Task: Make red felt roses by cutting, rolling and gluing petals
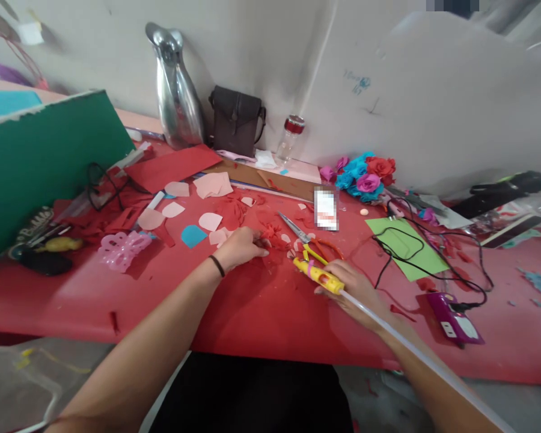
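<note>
My right hand (356, 288) is closed around a yellow glue gun (319, 275), its nozzle pointing left and a long whitish glue stick (401, 337) trailing from its back end. My left hand (242, 249) wears a dark band at the wrist; its thumb and fingers pinch a piece of crumpled red paper (275, 236). The nozzle is a short way right of that paper, apart from it. Just beyond the glue gun lie open-bladed scissors (295, 227) with orange and yellow handles. Pink petal cutouts (210, 222) and a blue petal cutout (195, 236) lie left of my left hand.
Along the wall stand a steel jug (175, 96), a dark bag (237, 120) and a glass bottle (288, 141). Paper flowers (365, 177) sit back right. Black cable crosses a green sheet (406, 249) to a purple power strip (453, 319). A pink hair clip (124, 249) lies left.
</note>
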Tool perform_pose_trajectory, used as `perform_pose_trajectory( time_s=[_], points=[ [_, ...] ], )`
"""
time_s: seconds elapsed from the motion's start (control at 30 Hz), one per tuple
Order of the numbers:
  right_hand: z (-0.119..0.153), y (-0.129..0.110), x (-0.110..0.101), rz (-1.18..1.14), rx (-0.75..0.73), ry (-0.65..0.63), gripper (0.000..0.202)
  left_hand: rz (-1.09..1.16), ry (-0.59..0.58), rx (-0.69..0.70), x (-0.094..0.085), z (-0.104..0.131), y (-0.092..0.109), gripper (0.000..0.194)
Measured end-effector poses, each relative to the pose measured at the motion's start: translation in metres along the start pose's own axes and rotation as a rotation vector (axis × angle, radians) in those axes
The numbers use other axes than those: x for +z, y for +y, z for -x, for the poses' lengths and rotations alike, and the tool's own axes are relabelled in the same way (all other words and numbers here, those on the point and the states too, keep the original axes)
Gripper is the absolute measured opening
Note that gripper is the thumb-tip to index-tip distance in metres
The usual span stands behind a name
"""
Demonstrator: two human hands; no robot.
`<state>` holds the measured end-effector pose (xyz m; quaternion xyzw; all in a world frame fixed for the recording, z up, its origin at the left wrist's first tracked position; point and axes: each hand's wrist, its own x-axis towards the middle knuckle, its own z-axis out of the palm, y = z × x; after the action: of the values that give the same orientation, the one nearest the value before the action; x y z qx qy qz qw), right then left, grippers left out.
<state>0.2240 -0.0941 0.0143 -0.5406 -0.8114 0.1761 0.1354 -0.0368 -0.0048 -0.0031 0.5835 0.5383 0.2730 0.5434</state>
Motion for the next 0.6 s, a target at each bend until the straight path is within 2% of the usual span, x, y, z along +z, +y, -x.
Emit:
perform_pose_trajectory(
  time_s=[0.1, 0.2, 0.3, 0.37, 0.47, 0.53, 0.6],
  points=[
    [0.014, 0.038, -0.014, 0.036, 0.044, 0.090, 0.019, 0.097, 0.013, -0.031, -0.002, 0.002, 0.003, 0.010],
    [0.023, 0.085, -0.026, 0.164, 0.091, 0.156, 0.032, 0.209, 0.085, 0.024, -0.005, 0.007, 0.011, 0.009],
    [0.022, 0.124, -0.035, 0.247, 0.125, 0.119, 0.033, 0.332, 0.189, 0.123, -0.007, 0.012, 0.022, 0.014],
    [0.016, 0.135, -0.040, 0.293, 0.168, 0.082, 0.034, 0.360, 0.193, 0.188, -0.007, 0.014, 0.030, 0.019],
    [0.001, 0.120, -0.048, 0.378, 0.284, 0.135, 0.033, 0.292, 0.214, 0.253, -0.003, 0.012, 0.039, 0.019],
    [-0.014, 0.087, -0.051, 0.355, 0.264, 0.208, 0.034, 0.184, 0.250, 0.287, 0.002, 0.008, 0.044, 0.020],
    [-0.033, 0.044, -0.051, 0.263, 0.150, 0.249, 0.036, 0.071, 0.265, 0.320, 0.008, 0.004, 0.047, 0.023]
  ],
)
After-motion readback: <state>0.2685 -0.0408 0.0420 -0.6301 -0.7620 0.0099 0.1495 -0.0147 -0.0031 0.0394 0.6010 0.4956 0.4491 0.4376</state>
